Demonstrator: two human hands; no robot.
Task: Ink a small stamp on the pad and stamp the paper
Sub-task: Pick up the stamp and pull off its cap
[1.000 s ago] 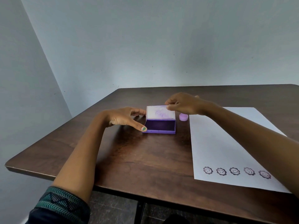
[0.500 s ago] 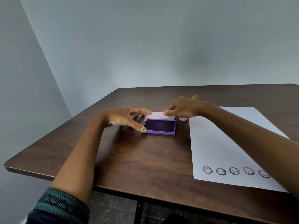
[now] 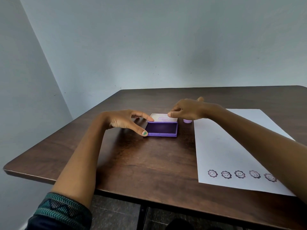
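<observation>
Head view: ink pad (image 3: pixel 162 128) is laid open for inking.
It is steadied by the spread left hand (image 3: pixel 127 121); its lid (image 3: pixel 163 117) is pressed flat by the right hand (image 3: pixel 186 110); the stamp (image 3: pixel 187 120) waits at 3 o'clock.

I see a purple ink pad (image 3: pixel 162 127), deep violet inside, on the dark brown wood-grain table (image 3: pixel 132 160). White paper (image 3: pixel 232 146) carries purple smiley-flower prints (image 3: pixel 239 173); the sleeve (image 3: pixel 63 211) shows teal zigzags.

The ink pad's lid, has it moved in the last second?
Yes. The lid has swung back from upright to lie nearly flat behind the pad's purple base, which stayed put.
</observation>
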